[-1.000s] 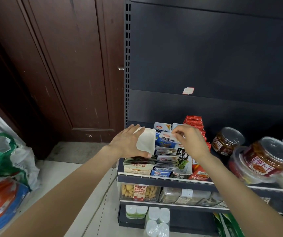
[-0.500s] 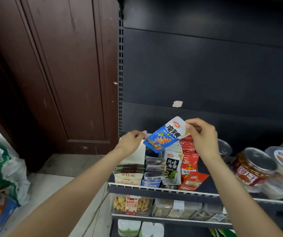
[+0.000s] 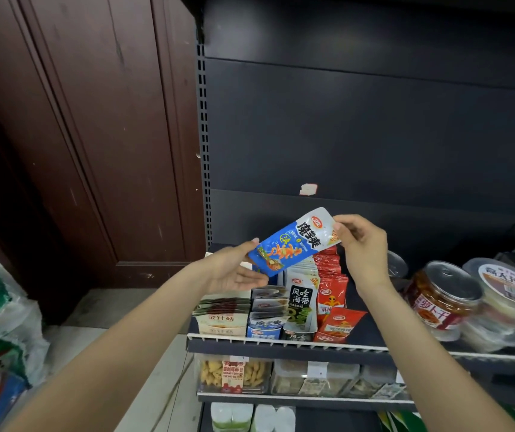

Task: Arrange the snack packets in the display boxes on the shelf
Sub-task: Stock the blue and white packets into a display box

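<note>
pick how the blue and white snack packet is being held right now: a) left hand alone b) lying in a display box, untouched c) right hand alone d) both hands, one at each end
d: the glossy blue and white snack packet sits tilted above the display boxes, with the left hand at its lower blue end and the right hand pinching its upper white end.

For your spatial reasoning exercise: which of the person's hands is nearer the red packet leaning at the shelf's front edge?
Right. The right hand is above the red packet, slightly right of it; the left hand is farther off, up and left.
</note>
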The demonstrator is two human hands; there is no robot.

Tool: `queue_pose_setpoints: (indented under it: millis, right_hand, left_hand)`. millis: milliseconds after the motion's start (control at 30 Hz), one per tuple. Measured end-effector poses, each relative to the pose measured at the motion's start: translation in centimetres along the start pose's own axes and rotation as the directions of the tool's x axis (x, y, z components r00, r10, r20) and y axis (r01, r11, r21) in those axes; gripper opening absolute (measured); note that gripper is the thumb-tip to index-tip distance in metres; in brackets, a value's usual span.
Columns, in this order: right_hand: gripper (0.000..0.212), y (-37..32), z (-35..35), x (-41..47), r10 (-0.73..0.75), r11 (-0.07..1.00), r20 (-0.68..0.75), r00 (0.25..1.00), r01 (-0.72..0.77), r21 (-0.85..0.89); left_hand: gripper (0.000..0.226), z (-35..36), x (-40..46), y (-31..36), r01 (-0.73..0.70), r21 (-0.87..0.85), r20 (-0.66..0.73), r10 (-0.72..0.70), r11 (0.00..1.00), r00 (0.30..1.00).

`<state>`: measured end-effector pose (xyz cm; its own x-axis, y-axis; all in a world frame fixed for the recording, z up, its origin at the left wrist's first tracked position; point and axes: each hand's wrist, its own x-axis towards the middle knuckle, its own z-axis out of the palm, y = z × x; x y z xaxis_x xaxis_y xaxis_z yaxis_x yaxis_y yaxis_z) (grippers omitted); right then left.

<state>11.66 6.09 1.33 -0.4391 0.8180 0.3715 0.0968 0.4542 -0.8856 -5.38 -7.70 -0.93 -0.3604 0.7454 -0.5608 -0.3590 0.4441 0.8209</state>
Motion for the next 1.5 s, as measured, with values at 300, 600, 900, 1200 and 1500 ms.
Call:
queue_pose_setpoints:
  millis: [300,600,900,1200,1500]
  right_hand:
    - [0.021,0.8,0.9,-0.4,0.063,0.996,0.039,0.997,-0.060,-0.071]
    - [0.041,1.2,1.7,-1.4,0.255,0.944,0.261,0.931,-0.299,0.142]
    - [0.046,1.1,1.9,-2.1,0.174,0.945,0.212,0.962,-0.223,0.238]
    - [0.039,0.9,1.9,-0.9,0.112,0.970,0.243,0.963,-0.159,0.183]
    - [0.014,0.3,2.0,2.0,-0.284,0.880,0.110,0.952,0.305,-0.365]
  left_hand:
    - [0.023,-1.1,0.5,-0.7,-0.385,-0.117,-0.199,0.358,0.915,0.912]
    - [0.058,-3.1,-0.8,-1.5,-0.612,0.336,-0.158,0.683,0.716,0.713]
    - [0.060,-3.5,-1.0,-1.7,-0.631,0.528,-0.119,0.786,0.568,0.607]
    - [0.060,-4.2,0.6,-1.1,-0.562,0.278,-0.098,0.605,0.779,0.790]
    - [0.044,-4.7,3.6,-1.3,-0.428,0.595,-0.039,0.557,0.680,0.830]
